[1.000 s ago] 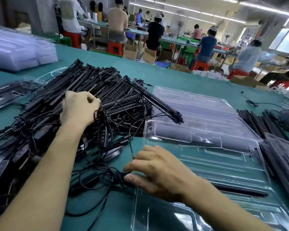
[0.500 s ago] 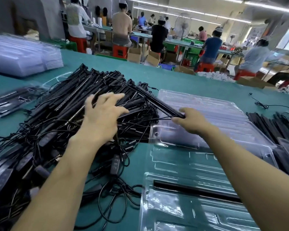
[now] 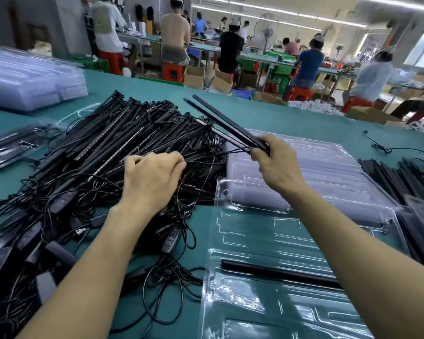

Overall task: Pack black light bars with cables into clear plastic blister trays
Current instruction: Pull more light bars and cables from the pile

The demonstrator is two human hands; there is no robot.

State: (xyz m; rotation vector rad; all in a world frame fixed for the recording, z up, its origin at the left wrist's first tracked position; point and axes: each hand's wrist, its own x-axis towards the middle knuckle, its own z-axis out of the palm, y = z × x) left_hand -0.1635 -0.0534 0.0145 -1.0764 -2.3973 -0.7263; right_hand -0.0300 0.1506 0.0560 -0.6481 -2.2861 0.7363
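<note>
A big heap of black light bars [image 3: 113,145] with tangled cables covers the left half of the green table. My right hand [image 3: 277,162] grips the near end of a pair of black light bars [image 3: 220,121], lifted and slanting up to the far left above the heap. Thin cables run from that end toward my left hand [image 3: 152,177], which pinches them over the heap. An open clear blister tray [image 3: 242,307] lies in front of me on the right, with one black bar [image 3: 279,274] lying in it.
Stacked clear trays [image 3: 333,172] lie behind the open one, another stack [image 3: 27,81] at the far left. More black bars [image 3: 406,182] and a tray lie at the right edge. A packed tray [image 3: 15,145] lies left. Inline controllers [image 3: 171,238] trail near me. People work at benches behind.
My right hand has lifted the pair of bars up off the heap. My left hand went from lying flat on the heap to pinching the cables.
</note>
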